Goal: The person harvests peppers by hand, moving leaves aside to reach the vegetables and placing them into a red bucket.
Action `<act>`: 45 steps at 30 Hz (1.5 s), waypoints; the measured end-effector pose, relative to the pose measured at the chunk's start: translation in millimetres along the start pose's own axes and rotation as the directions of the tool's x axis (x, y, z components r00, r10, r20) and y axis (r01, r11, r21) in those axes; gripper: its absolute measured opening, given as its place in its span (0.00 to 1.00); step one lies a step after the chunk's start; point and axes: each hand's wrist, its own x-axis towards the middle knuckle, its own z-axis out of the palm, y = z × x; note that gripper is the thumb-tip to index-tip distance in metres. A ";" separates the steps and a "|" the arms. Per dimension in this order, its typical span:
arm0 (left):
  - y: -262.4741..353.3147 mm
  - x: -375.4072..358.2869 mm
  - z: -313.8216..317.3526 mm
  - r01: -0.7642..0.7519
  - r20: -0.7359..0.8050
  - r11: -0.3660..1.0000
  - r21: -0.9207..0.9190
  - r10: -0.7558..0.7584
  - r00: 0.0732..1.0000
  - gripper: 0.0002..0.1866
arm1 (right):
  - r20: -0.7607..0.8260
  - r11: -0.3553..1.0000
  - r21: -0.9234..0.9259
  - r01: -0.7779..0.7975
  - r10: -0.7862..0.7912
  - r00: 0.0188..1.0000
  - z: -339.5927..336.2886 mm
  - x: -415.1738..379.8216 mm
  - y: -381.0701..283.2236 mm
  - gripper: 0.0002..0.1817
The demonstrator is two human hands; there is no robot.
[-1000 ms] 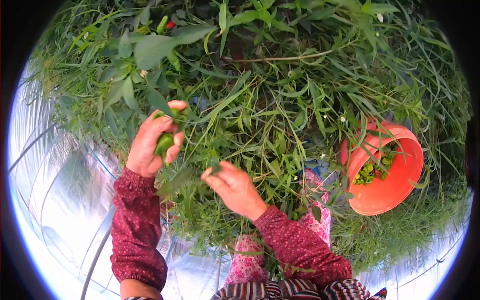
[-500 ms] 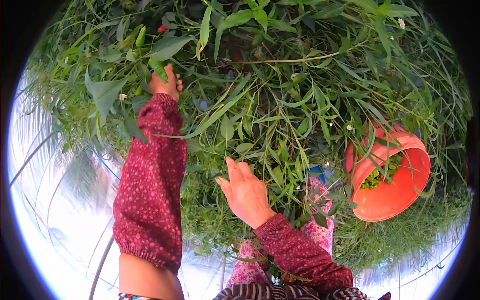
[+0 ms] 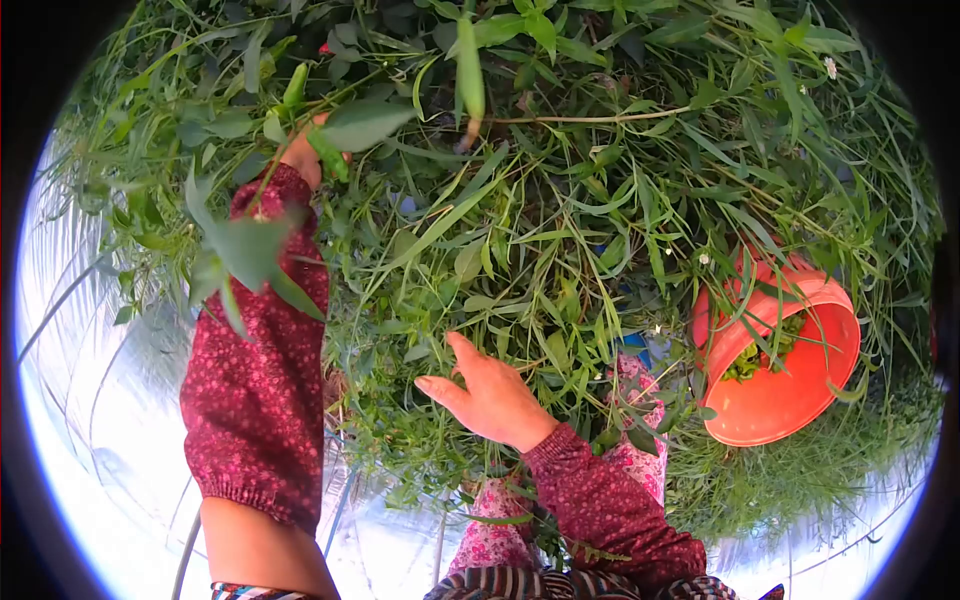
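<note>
My left hand (image 3: 302, 160) reaches into the leafy plants at the upper left; leaves and a green chili pepper (image 3: 328, 152) in front of it hide most of its fingers. Just above it another green chili (image 3: 295, 88) points upward. A larger pale green chili (image 3: 470, 75) hangs to the right of that hand, and a small red chili (image 3: 324, 48) shows behind. Lower down, my right hand (image 3: 495, 395) hovers over the foliage with thumb and index finger spread, holding nothing.
A red-orange bucket (image 3: 785, 405) lies tilted in the grass at right, with small green chilies (image 3: 745, 362) inside. My legs in pink floral cloth (image 3: 495, 530) are below. Dense grass and stems surround everything; whitish sheeting (image 3: 110, 400) lies at left.
My left arm has shifted left, and its hand is now more covered by leaves. The nearby leaves have swung. My right hand's thumb and index finger have spread wider.
</note>
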 end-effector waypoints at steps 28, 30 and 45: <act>44.5 -264.5 187.8 -0.486 -0.123 0.787 0.381 0.564 0.817 0.20 | 0.190 0.010 0.982 -0.190 0.047 0.981 -7.6 -1.5 -2.6 0.29; 41.9 -269.5 195.9 -0.477 -0.157 0.703 0.527 0.632 0.759 0.30 | 0.183 0.048 0.982 -0.185 0.055 0.982 -4.5 -3.1 5.4 0.29; 67.0 -329.4 239.5 -0.504 0.006 0.635 0.585 0.618 0.786 0.44 | -0.016 0.358 0.932 0.053 -0.107 0.994 -53.4 -76.3 4.8 0.35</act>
